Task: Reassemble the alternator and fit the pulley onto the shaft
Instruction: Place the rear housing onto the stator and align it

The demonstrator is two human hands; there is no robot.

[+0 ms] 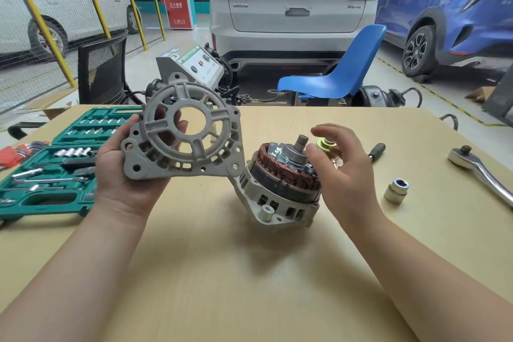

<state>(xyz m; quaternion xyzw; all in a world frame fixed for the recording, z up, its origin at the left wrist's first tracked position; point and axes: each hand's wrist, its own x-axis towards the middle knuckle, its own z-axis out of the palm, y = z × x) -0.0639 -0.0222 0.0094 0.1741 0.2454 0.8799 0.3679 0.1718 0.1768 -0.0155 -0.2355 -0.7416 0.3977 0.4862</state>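
while my left hand (122,172) grips the front housing (183,133) raised off the table (222,272), the alternator body (283,183) sits just right of it, my right hand (344,164) hovering loose-fingered beside its shaft (302,141), the pulley (326,144) behind my fingers.

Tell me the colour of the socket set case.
Green: the socket set case shows in the head view, at the table's left.

The left hand (125,175) is partly hidden behind the front housing (183,130); only fingertips show through its openings. The pulley (327,145) is largely covered by the right hand (341,172). The ratchet handle (483,172) and socket set case (52,164) are cut off by the frame edges. Socket markings are too small to read.
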